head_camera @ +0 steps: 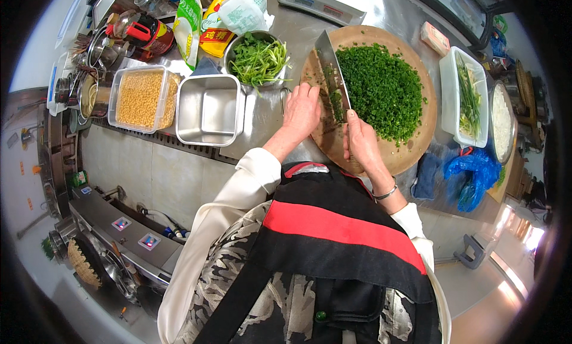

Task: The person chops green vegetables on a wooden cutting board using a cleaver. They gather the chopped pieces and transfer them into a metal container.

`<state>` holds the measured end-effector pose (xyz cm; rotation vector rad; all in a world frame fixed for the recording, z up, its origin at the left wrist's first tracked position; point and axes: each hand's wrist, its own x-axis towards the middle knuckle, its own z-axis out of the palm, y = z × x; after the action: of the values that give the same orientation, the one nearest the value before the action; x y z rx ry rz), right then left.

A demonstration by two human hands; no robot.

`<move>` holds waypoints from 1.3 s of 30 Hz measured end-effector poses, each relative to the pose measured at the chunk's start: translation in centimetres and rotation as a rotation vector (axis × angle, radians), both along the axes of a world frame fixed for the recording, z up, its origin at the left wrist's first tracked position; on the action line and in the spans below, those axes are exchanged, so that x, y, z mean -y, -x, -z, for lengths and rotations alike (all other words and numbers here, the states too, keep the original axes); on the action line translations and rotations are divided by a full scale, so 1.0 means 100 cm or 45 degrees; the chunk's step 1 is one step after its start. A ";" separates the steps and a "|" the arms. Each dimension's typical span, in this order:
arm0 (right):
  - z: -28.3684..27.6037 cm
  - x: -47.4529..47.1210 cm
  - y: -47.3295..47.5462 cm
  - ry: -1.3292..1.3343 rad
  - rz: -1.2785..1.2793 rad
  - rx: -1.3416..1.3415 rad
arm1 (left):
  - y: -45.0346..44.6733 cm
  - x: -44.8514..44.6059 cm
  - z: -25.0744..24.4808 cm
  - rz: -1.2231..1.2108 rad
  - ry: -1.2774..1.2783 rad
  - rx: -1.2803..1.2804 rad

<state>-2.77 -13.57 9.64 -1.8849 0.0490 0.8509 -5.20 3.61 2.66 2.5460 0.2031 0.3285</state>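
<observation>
A round wooden chopping board (404,158) lies on the steel counter before me. Finely chopped greens (380,91), which look like scallions or chives, are heaped over its middle and right. My right hand (361,138) grips the handle of a broad cleaver (333,60). The blade points away from me along the left side of the heap, with bits of green stuck to its face. Curled at the board's left edge is my left hand (302,109); its fingertips are hidden, so whether it grips the rim is unclear.
Left of the board stand a bowl of leafy greens (259,60), an empty steel container (209,109) and a tub of soybeans (140,98). A scale (321,6) sits behind. At right are a white bin with scallions (464,98) and a blue plastic bag (476,174).
</observation>
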 end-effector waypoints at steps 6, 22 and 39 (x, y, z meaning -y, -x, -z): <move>0.002 -0.011 0.006 0.100 0.005 0.051 | -0.004 0.003 0.005 0.055 0.015 -0.045; 0.000 -0.009 0.000 0.048 -0.041 0.007 | 0.022 -0.004 0.008 -0.042 0.147 0.121; 0.000 0.013 0.005 0.033 -0.121 -0.068 | 0.045 -0.004 0.007 0.036 0.204 0.149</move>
<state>-3.24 -14.86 9.67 -1.9006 0.0027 0.9695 -9.75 3.97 1.98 2.3612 0.1433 0.4313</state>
